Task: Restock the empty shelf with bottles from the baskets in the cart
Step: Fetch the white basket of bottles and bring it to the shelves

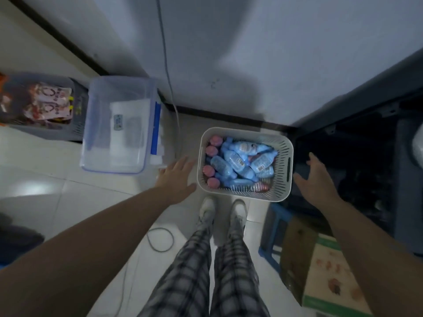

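Seen from above, looking down at a pale tiled floor (45,179) beside a grey wall (251,53). At centre, on the floor: a white slotted basket (285,154), crowded with blue bottles (233,159) lying every way, plus a column of pink caps (211,151) along its left inner side. One reddish bottle (259,186) at the near edge, lying flat.

Left hand (177,179) just left of the basket, palm down, fingers spread and empty, not touching the rim. Right hand (317,179) just right of the basket, fingers splayed and slightly curled, holding nothing, apart from the basket wall and set against a dark cabinet (366,156) on the right. Both forearms bare, reaching in from the near edge.

Directly near the basket: two white shoes (223,208) and checked trouser legs (206,271), toes close to the basket's near rim.

Further left: a clear plastic tub (96,133) with blue clips, papers inside. Left of that, a grey crate (79,126) of printed packets. A thin cable (168,72) down the wall, another looped on the floor near the left leg.

Near right: a blue stool (272,243) and a cardboard box (320,282) with green and white print. Shelf not identifiable for certain.
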The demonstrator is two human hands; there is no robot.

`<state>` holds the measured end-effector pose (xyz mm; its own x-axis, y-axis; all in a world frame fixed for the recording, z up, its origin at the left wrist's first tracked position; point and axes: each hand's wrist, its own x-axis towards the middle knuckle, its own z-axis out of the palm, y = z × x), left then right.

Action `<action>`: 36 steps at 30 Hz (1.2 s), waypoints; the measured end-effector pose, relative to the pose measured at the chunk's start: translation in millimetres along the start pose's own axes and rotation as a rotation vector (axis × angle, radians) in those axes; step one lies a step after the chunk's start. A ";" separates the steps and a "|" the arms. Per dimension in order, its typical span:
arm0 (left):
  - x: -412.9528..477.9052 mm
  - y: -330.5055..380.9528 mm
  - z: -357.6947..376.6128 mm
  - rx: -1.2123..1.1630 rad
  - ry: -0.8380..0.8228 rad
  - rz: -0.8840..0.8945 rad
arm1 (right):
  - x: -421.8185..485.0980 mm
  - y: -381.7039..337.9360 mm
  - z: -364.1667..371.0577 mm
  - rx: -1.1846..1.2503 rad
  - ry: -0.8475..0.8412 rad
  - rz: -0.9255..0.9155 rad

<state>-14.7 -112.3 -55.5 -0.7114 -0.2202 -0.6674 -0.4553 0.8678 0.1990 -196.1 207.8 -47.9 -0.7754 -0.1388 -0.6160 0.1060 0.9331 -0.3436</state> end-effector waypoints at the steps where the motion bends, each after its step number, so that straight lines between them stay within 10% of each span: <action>1: 14.8 2.5 9.5 -0.015 -0.019 0.004 | 12.2 8.2 9.3 0.002 -0.030 0.011; 14: 166.2 19.8 102.3 -0.537 -0.019 -0.318 | 129.4 63.8 108.8 0.018 -0.078 0.007; 22: 191.3 14.6 118.1 -0.645 0.235 -0.267 | 145.2 70.1 142.2 0.195 0.179 0.064; 36: 151.7 -3.0 88.4 -0.874 0.134 -0.247 | 110.1 63.0 100.4 0.226 0.022 -0.025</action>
<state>-74.0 -108.9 -220.8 -0.5709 -0.4517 -0.6856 -0.8071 0.1556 0.5696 -212.3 218.0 -208.5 -0.7925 -0.1510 -0.5909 0.2217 0.8312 -0.5098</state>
